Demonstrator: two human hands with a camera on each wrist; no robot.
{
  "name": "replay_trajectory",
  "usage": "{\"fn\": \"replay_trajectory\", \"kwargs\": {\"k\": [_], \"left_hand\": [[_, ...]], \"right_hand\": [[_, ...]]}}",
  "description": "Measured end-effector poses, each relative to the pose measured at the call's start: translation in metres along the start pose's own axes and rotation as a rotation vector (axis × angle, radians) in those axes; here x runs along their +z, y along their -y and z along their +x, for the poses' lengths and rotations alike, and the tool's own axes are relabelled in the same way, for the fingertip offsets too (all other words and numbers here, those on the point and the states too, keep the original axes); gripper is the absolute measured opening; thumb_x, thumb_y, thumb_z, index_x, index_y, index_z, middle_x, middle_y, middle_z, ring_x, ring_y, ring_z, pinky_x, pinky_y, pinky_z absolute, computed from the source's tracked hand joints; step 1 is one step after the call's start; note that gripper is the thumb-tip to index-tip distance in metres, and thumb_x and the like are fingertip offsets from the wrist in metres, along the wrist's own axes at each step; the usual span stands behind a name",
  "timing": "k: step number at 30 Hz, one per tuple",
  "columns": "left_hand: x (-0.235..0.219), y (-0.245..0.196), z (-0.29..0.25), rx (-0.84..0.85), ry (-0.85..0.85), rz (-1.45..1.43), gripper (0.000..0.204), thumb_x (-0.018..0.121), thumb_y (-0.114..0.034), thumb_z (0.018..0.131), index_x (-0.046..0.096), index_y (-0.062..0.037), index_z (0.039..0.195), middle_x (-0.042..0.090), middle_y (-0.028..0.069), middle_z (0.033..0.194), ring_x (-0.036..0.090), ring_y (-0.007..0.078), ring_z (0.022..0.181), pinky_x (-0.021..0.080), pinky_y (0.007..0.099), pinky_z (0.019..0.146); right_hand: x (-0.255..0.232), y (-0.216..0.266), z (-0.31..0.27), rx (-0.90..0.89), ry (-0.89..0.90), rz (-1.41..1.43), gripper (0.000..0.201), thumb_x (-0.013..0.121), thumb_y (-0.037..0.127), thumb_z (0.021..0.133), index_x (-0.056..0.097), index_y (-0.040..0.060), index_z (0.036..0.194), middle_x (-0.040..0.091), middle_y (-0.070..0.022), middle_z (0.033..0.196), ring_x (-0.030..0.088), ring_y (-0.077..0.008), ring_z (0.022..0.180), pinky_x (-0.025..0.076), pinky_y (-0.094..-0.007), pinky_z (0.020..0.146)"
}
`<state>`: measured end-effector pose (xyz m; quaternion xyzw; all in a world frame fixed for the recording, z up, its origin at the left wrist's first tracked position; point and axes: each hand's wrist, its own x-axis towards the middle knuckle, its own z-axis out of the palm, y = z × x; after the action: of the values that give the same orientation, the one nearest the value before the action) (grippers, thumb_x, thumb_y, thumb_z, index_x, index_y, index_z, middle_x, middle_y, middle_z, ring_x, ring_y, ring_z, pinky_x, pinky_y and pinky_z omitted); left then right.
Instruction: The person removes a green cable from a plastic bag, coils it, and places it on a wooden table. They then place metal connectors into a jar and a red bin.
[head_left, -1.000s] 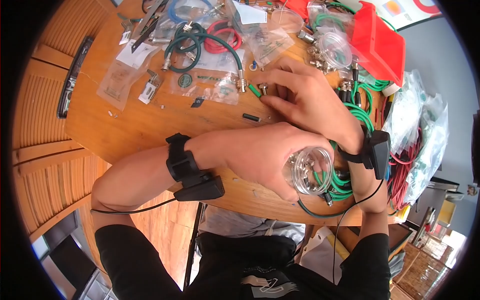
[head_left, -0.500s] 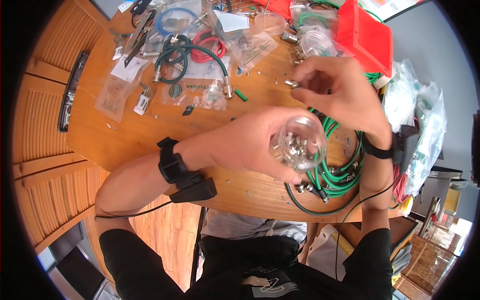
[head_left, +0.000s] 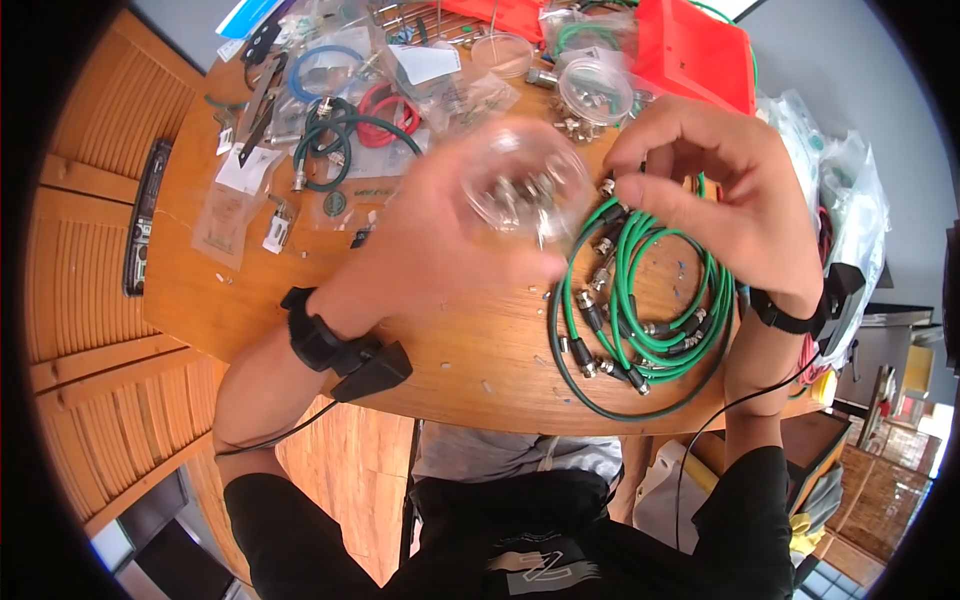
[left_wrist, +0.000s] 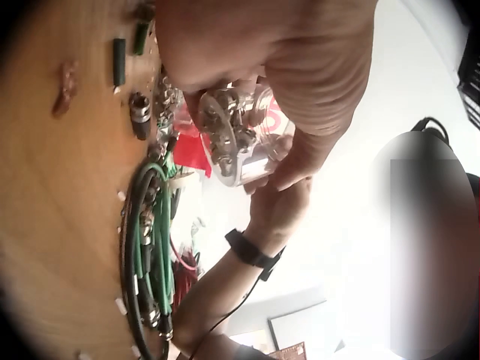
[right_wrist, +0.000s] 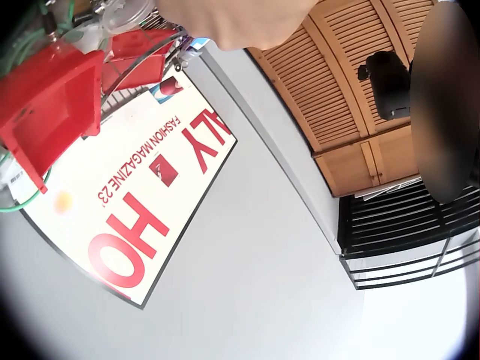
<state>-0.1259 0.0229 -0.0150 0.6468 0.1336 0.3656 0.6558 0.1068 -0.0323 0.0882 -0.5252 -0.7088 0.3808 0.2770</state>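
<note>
My left hand (head_left: 425, 235), blurred in the head view, grips a clear plastic jar (head_left: 572, 200) around its side. Small metal connectors (left_wrist: 219, 133) lie inside the jar, which is tilted in the left wrist view. To the right of the jar, my right hand (head_left: 725, 185) pinches a small metal connector (head_left: 607, 187) between thumb and forefinger. Below that hand lies a coil of green cables (head_left: 622, 290) with metal plugs and black sleeves at their ends. The right wrist view shows only part of a hand at its top edge.
A red plastic bin (head_left: 695, 60) stands at the back right. Beside it is a second clear container (head_left: 595, 92) with metal parts around it. Dark green (head_left: 318, 160), red (head_left: 375, 128) and blue (head_left: 300, 75) cables lie back left among plastic bags. More clear bags (head_left: 845, 190) hang at the right edge.
My left hand has carried the jar up and leftward, uncovering the cable coil. My right hand has moved right, away from the small green sleeve, with the connector in its fingertips. The head view has shifted.
</note>
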Motion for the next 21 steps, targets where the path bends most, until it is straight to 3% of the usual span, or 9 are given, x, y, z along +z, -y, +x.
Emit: {"fn": "replay_trajectory", "kwargs": {"k": [1,2,5,6,9,13,17,18,21], "left_hand": [[-0.007,-0.006,0.005,-0.002,-0.034,0.008,0.08,0.084,-0.001,0.071,0.045,0.0012,0.141,0.058,0.011,0.132,0.057,0.021,0.123,0.045,0.0365,0.106],[-0.01,-0.009,0.007,-0.005,-0.066,0.016,0.08,0.082,0.002,0.072,0.044,0.0013,0.142,0.056,0.0133,0.137,0.055,0.024,0.128,0.044,0.0395,0.11],[-0.011,-0.006,0.006,-0.011,-0.151,0.046,0.076,0.08,0.004,0.072,0.045,0.0009,0.14,0.057,0.015,0.134,0.057,0.0256,0.126,0.045,0.0388,0.109],[-0.008,-0.002,0.007,0.07,-0.163,0.083,0.07,0.083,0.0,0.074,0.049,0.0003,0.135,0.062,0.0079,0.124,0.058,0.0178,0.121,0.047,0.0342,0.106],[-0.004,0.006,0.004,-0.021,-0.071,0.198,0.07,0.083,0.0,0.075,0.049,-0.0004,0.135,0.062,0.008,0.123,0.059,0.0176,0.119,0.048,0.0336,0.104],[-0.002,0.016,0.006,-0.069,-0.055,0.096,0.07,0.085,-0.004,0.075,0.05,-0.0021,0.135,0.064,0.0076,0.12,0.061,0.0176,0.117,0.048,0.0334,0.103],[-0.004,0.02,0.005,-0.07,0.0,0.203,0.073,0.086,-0.005,0.074,0.048,-0.0013,0.137,0.063,0.009,0.124,0.06,0.0176,0.118,0.047,0.0333,0.103],[-0.003,0.02,0.004,-0.063,0.033,0.264,0.074,0.086,-0.004,0.074,0.047,-0.0007,0.137,0.061,0.0095,0.126,0.059,0.0176,0.119,0.047,0.0332,0.103],[-0.004,0.02,0.006,-0.049,0.029,0.256,0.073,0.086,-0.005,0.075,0.048,-0.0002,0.136,0.062,0.0095,0.125,0.06,0.0167,0.118,0.047,0.033,0.104]], "right_hand": [[-0.002,-0.005,0.0,0.034,-0.03,0.019,0.01,0.072,0.0,0.091,0.068,-0.0028,0.099,0.067,-0.0042,0.1,0.064,-0.0082,0.084,0.051,-0.0229,0.072],[-0.003,-0.013,0.0,-0.053,-0.11,-0.026,0.013,0.076,0.007,0.09,0.071,-0.0013,0.097,0.066,0.0024,0.08,0.056,-0.0022,0.068,0.045,-0.0208,0.06],[-0.016,-0.027,0.001,-0.03,-0.112,-0.092,0.012,0.074,0.007,0.091,0.071,-0.0019,0.097,0.068,0.0018,0.081,0.059,-0.0035,0.069,0.047,-0.0222,0.06],[-0.019,-0.027,0.0,0.004,-0.159,-0.138,0.012,0.071,0.009,0.092,0.071,-0.0023,0.094,0.07,-0.0011,0.079,0.061,-0.0058,0.068,0.049,-0.0243,0.061],[-0.025,-0.029,0.004,0.061,-0.238,-0.357,0.014,0.069,0.011,0.091,0.072,-0.002,0.094,0.072,-0.004,0.077,0.063,-0.008,0.066,0.05,-0.0261,0.06],[-0.023,-0.037,0.013,0.014,-0.37,-0.278,0.015,0.07,0.014,0.091,0.073,-0.0005,0.094,0.072,-0.0057,0.075,0.064,-0.0098,0.065,0.05,-0.0276,0.06],[-0.019,-0.035,0.049,-0.078,-0.421,-0.347,0.02,0.073,0.018,0.087,0.073,-0.0008,0.093,0.071,-0.0099,0.075,0.069,-0.0161,0.071,0.054,-0.0308,0.067],[-0.018,-0.037,0.064,-0.096,-0.396,-0.385,0.022,0.073,0.018,0.085,0.073,-0.0017,0.094,0.072,-0.0139,0.08,0.071,-0.0228,0.076,0.056,-0.0344,0.072],[-0.016,-0.04,0.106,-0.182,-0.236,-0.529,0.025,0.072,0.019,0.084,0.073,-0.0025,0.097,0.073,-0.0185,0.088,0.072,-0.0303,0.081,0.056,-0.039,0.075]]}}
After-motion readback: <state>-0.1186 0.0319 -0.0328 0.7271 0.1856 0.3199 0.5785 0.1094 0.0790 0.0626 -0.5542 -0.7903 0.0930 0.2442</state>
